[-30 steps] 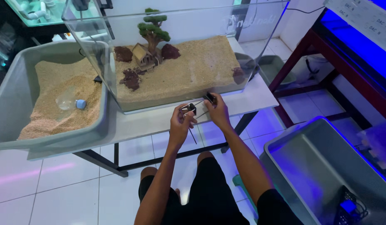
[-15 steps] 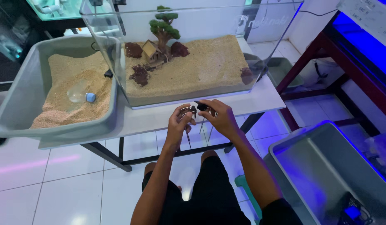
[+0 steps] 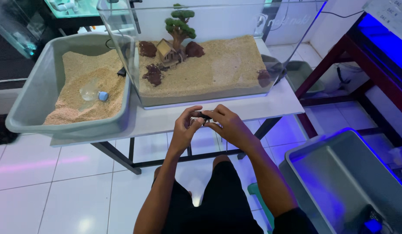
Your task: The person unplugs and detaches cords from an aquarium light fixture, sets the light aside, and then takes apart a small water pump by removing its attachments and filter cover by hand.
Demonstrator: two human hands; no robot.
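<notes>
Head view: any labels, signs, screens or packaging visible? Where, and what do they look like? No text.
Logo mark: on the back right glass of the glass tank, pale, faint lettering with a round emblem.
White sign: top right corner above the blue-lit rack, a tilted white panel with small dark print.
No screens or packages to be seen.
The hands hold a small dark object; no label on it can be made out.

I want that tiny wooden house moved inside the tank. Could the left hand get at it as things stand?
Probably not straight away: the left hand shares a small dark object with the right hand, and the glass tank wall fronts the house; over the rim looks free.
</notes>
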